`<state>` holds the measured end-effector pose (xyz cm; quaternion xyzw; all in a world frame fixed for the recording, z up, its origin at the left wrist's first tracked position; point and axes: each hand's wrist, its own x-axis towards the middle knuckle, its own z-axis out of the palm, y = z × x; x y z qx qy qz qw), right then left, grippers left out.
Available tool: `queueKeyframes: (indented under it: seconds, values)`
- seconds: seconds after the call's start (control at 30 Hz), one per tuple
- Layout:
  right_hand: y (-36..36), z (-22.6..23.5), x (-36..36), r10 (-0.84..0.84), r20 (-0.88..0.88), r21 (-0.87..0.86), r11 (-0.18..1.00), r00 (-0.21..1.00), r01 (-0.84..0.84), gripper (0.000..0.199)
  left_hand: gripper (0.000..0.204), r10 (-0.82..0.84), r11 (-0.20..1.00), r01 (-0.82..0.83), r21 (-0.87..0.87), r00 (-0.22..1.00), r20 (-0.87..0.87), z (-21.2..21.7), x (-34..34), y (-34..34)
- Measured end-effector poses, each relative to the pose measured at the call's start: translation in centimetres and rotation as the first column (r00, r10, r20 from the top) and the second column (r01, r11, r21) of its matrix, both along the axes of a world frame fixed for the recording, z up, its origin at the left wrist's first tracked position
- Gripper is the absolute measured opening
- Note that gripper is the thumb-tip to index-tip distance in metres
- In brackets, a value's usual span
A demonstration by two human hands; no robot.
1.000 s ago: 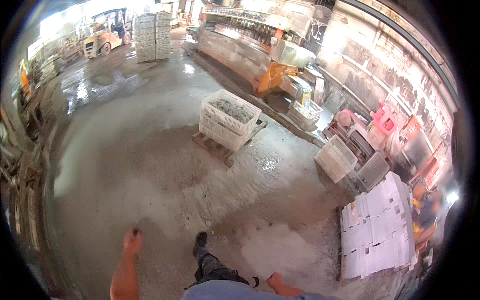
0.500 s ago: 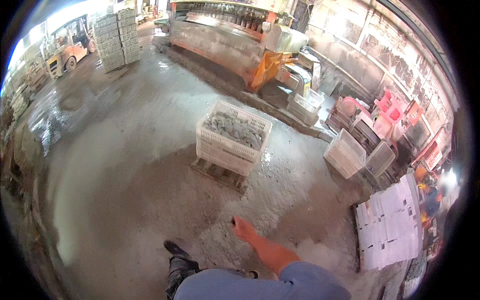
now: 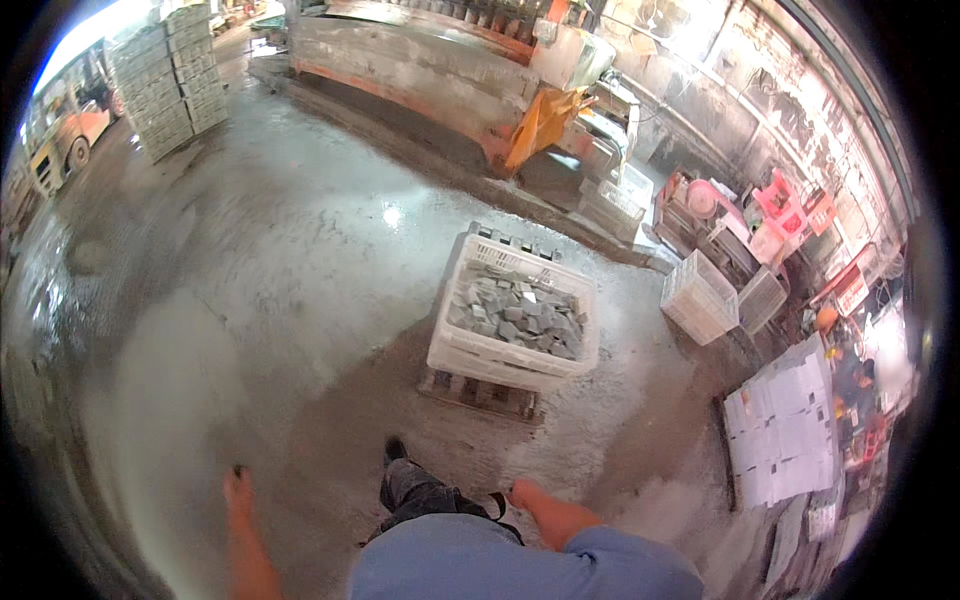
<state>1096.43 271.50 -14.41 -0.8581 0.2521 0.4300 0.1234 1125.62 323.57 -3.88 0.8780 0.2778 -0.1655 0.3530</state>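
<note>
My left hand (image 3: 238, 489) hangs over the wet floor at the lower left, its fingers curled. A small dark spot shows at its fingertips, too small to make out. My right hand (image 3: 522, 493) is low beside my body, close to a black strap, with its fingers blurred. Both hands are apart from the white plastic crate (image 3: 500, 351) ahead of me. Inside the crate lie many grey, flat, broken-looking pieces (image 3: 520, 312). Beneath it is a low, dark pallet (image 3: 480, 394).
A raised kerb (image 3: 560, 226) runs before a long machine (image 3: 410, 75). White crates (image 3: 701, 297) and pink plastic items (image 3: 781, 207) stand right, above a white stack (image 3: 780, 437). A forklift (image 3: 70, 145) and wrapped stacked blocks (image 3: 165, 85) are far left.
The filled crate appears nearer and further right. My left hand has come into view at the lower left. My right hand has drawn back toward my body.
</note>
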Motion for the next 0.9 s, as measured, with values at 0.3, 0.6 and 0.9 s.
queueKeyframes:
  seconds: [0.3, 0.6, 0.9]
  values:
    - [-1.7, -14.6, 23.4, -0.217, 0.408, 0.014, 0.973, 0.887, 0.232, 0.039, 0.029, -0.303, 0.947, 0.3, -0.114, 0.953, -0.013, -8.2, 35.0, -0.1]
    - [-2.8, 5.8, 89.5, -0.028, 0.639, -0.026, 0.998, 0.769, 0.058, 0.031, 0.038, -0.168, 0.984, 0.1, -0.149, 0.808, -0.565, -9.1, 43.7, 3.2]
    - [-3.0, -1.8, 110.1, -0.381, 0.304, 0.214, 0.92, 0.873, 0.327, 0.034, 0.047, 0.025, 0.955, -0.165, -0.245, 0.871, -0.49, -13.9, 84.4, 7.3]
